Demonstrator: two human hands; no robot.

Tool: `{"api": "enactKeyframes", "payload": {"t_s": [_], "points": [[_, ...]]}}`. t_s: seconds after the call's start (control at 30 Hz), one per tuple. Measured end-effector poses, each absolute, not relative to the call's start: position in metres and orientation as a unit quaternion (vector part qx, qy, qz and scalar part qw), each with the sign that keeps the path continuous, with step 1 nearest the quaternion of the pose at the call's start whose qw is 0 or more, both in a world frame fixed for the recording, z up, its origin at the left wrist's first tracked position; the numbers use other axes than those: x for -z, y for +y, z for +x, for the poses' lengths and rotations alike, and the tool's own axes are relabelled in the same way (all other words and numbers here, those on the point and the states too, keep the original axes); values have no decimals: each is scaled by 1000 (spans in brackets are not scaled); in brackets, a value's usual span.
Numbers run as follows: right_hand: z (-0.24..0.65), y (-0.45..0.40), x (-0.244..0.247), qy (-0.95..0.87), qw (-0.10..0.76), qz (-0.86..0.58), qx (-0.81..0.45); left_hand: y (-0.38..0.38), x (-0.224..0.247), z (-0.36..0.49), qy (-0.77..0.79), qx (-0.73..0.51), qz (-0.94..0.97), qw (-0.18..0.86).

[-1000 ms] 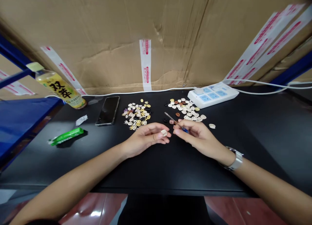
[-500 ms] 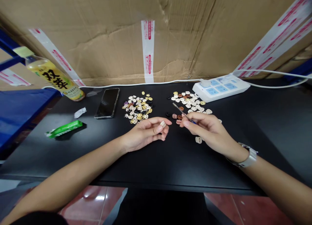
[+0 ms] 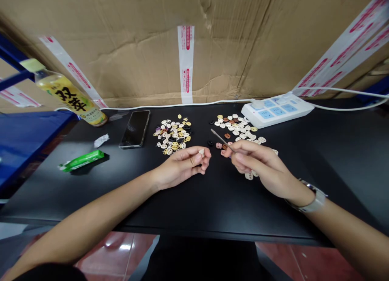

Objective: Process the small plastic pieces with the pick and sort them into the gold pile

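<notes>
On the far left, a bottle (image 3: 71, 95) with a yellow label leans at the back of the black desk (image 3: 194, 208). In front of it lie a small white wrapper (image 3: 101, 140) and a shiny green packet (image 3: 82, 161). Next comes a phone (image 3: 135, 129), lying flat with its dark screen up. Beside it is a pile of little pieces (image 3: 173, 136), mostly white and yellow, with a few black ones.

Just in front of that pile, the left hand (image 3: 190, 163) pinches one small cream piece (image 3: 201, 152) between thumb and finger, and its other fingers curl loosely. The right hand (image 3: 258, 163) is closed around a thin metal tool (image 3: 221, 139). The tool's tip points up and to the left, near the left hand but not touching it.

Behind the right hand is another group of pieces (image 3: 238, 127), white, brown, pink and black. A white power strip (image 3: 276, 110) sits just beside them.
</notes>
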State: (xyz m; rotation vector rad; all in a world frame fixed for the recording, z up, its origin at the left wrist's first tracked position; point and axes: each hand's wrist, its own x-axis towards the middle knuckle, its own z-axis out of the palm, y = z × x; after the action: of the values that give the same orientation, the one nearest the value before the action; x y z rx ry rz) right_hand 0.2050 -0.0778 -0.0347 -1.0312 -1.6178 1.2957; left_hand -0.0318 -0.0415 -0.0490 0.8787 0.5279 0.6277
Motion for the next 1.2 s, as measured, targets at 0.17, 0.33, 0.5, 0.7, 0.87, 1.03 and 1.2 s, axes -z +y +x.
{"api": "enactKeyframes", "payload": {"t_s": [0.17, 0.33, 0.5, 0.7, 0.87, 1.03, 1.2], "points": [[208, -82, 34, -695, 390, -409, -444, -39, 48, -33, 230, -318, 383, 836], [210, -85, 30, -757, 392, -411, -323, -39, 50, -34, 246, -338, 389, 821], [207, -85, 30, -792, 409, -424, -161, -38, 51, -35, 255, -343, 384, 818], [203, -84, 32, -818, 412, -398, -59, -39, 50, -34, 222, -342, 381, 830], [203, -84, 31, -827, 403, -386, -64, -40, 49, -32, 201, -349, 384, 831], [204, -85, 31, -838, 392, -378, -30, -39, 53, -32, 213, -368, 416, 804], [206, -86, 32, -857, 363, -361, 57, -39, 56, -31, 232, -387, 453, 769]]}}
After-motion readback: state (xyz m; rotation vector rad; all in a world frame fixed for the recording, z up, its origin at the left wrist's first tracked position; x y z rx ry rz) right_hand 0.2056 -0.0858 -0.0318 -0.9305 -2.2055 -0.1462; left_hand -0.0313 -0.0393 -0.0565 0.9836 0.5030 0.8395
